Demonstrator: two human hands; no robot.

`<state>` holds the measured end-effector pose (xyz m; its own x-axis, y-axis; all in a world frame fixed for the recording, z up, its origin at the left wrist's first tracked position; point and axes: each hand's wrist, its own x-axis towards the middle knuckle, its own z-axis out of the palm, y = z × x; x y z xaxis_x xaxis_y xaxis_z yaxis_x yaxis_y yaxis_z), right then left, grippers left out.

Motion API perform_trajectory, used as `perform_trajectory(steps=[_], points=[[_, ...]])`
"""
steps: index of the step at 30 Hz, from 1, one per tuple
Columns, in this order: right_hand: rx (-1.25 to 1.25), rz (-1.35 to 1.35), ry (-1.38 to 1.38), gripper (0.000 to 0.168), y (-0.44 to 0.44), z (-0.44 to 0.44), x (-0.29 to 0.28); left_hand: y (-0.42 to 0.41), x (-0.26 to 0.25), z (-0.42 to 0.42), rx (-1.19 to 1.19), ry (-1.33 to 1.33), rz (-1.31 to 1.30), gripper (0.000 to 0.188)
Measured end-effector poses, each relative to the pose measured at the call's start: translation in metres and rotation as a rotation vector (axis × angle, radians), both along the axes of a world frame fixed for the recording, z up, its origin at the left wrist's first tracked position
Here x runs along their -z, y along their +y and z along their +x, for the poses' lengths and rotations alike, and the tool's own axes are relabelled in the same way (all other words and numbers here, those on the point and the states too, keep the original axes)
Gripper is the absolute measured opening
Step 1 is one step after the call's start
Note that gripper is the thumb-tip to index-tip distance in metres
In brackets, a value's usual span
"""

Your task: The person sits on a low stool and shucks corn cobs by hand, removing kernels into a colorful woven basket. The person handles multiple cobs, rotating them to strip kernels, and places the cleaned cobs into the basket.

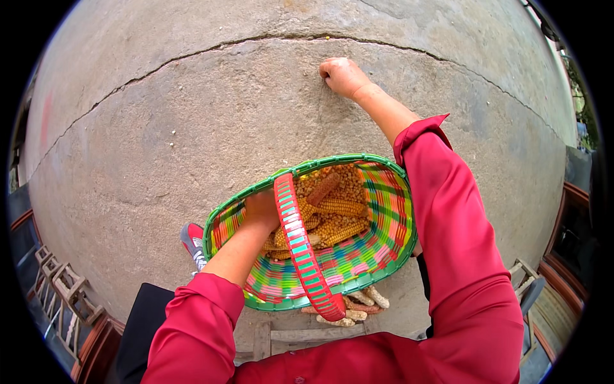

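Note:
A woven, multicoloured plastic basket (331,273) with a red and green handle (297,230) stands in front of me. Inside it lie yellow corn cobs (340,207), loose corn kernels (349,178) and a bare reddish cob (324,188). My left hand (261,209) reaches into the basket's left part, blurred and partly behind the handle; its fingers and any hold are not clear. Beyond the basket, my right hand (343,76) is over the concrete floor with its fingers curled; whether something small is inside the fist cannot be seen.
Several stripped cobs (355,307) lie on the floor just this side of the basket, near a wooden bar (312,335). A crack (268,36) crosses the concrete, with a yellow kernel (327,37) beside it. Wooden stools (69,288) stand at the far left. A shoe (194,242) is left of the basket.

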<state>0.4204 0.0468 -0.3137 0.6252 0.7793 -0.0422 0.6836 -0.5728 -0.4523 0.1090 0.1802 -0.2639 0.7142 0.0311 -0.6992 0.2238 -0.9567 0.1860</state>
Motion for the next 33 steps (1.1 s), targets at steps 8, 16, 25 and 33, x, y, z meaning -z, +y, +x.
perform_trajectory(steps=[8, 16, 25, 33], points=[[-0.119, -0.19, -0.061, 0.012, 0.01, 0.001, -0.008, 0.0, -0.008, 0.001, -0.151, -0.123, -0.123, 0.034], [0.169, 0.353, 0.684, 0.01, 0.003, -0.016, -0.085, -0.001, -0.008, 0.003, -0.056, 0.009, -0.049, 0.031], [-0.189, 0.431, 0.201, 0.013, -0.045, -0.131, -0.182, 0.011, -0.049, -0.001, 0.073, 0.132, -0.192, 0.019], [0.069, 0.488, 0.286, 0.007, -0.045, -0.124, -0.167, 0.102, -0.155, 0.062, -0.552, 0.357, -0.91, 0.026]])
